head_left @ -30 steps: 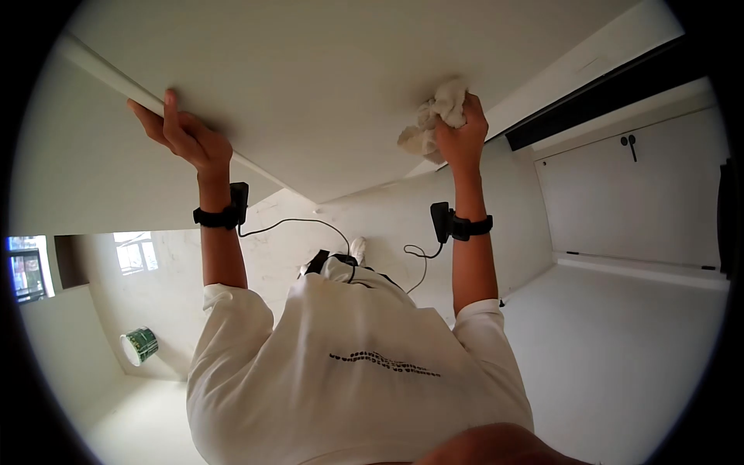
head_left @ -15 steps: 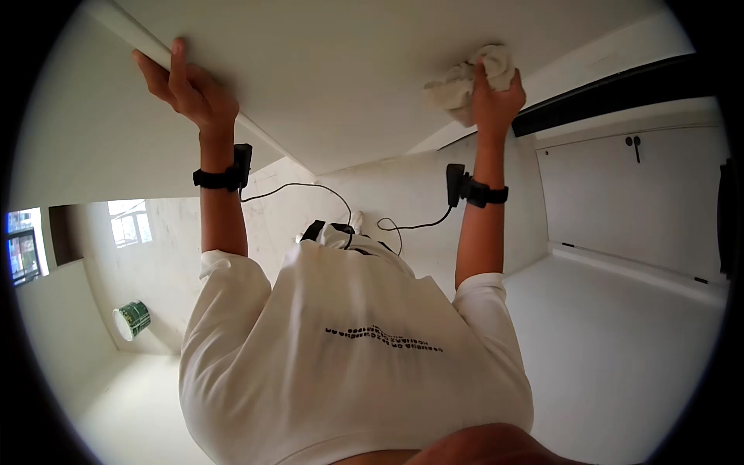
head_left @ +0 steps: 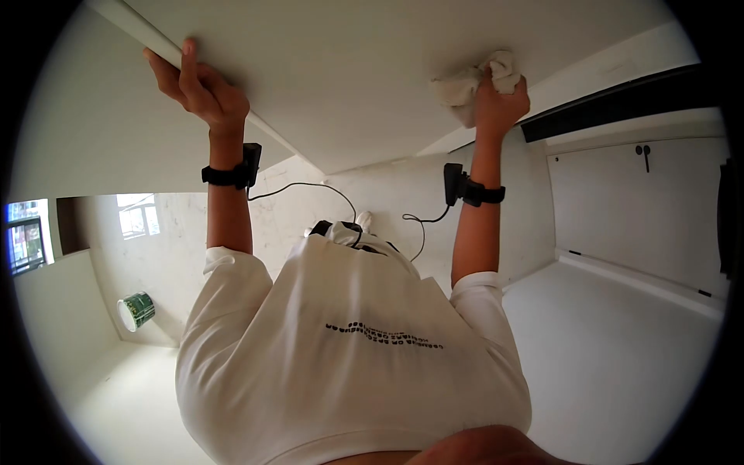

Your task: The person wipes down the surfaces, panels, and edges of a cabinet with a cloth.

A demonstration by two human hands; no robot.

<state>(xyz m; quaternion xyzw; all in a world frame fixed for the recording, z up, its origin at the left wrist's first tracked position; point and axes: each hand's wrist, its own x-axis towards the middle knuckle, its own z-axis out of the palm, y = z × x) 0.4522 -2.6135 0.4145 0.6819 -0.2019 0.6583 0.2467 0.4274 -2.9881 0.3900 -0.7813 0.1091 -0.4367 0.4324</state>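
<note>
A large pale panel (head_left: 341, 85) spans the top of the view, with a raised edge (head_left: 143, 32) running diagonally at its left. My left hand (head_left: 205, 91) is at that edge, its fingers apart on both sides of it, gripping the edge. At the upper right, my right hand (head_left: 500, 102) holds a crumpled off-white cloth (head_left: 459, 89) against the panel's surface. Both wrists wear black straps with small black boxes and thin cables.
A green and white bucket (head_left: 137, 311) stands on the floor at the lower left. White double doors (head_left: 620, 209) with dark handles are at the right, below a long black strip (head_left: 620, 101). A window (head_left: 27, 236) shows at the far left.
My right hand and the cloth have moved up and to the right across the panel since a second ago. My left hand stays at the edge, higher in the view.
</note>
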